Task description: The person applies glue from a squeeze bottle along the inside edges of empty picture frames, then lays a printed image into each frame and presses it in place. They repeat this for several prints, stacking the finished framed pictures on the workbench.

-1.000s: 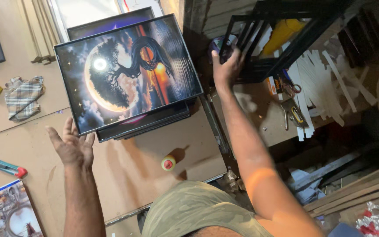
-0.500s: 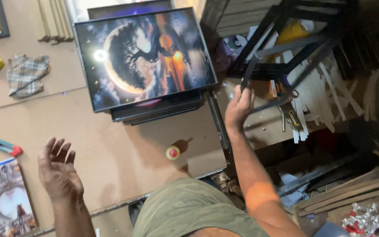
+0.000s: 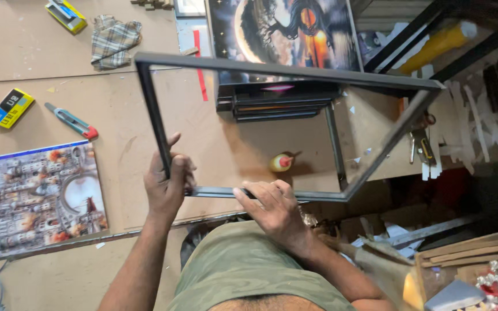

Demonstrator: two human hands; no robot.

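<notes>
Both hands, left hand (image 3: 167, 187) and right hand (image 3: 272, 208), now grip black frame (image 3: 295, 72).

Workbench (image 3: 76, 63): brown board top, scuffed, filling the left and centre of the frame.
- Upper left: yellow box (image 3: 66, 14); plaid cloth (image 3: 113, 40) just beside it.
- Left edge: yellow-and-blue pack (image 3: 10, 107); teal utility knife (image 3: 71, 121), red-tipped, near it.
- Lower left: cityscape print (image 3: 33, 198), lying flat.
- Top centre: moon-and-tree picture (image 3: 283, 31) resting on stacked dark frames (image 3: 278, 103).
- Centre: small yellow glue bottle (image 3: 280, 162), red cap.
</notes>
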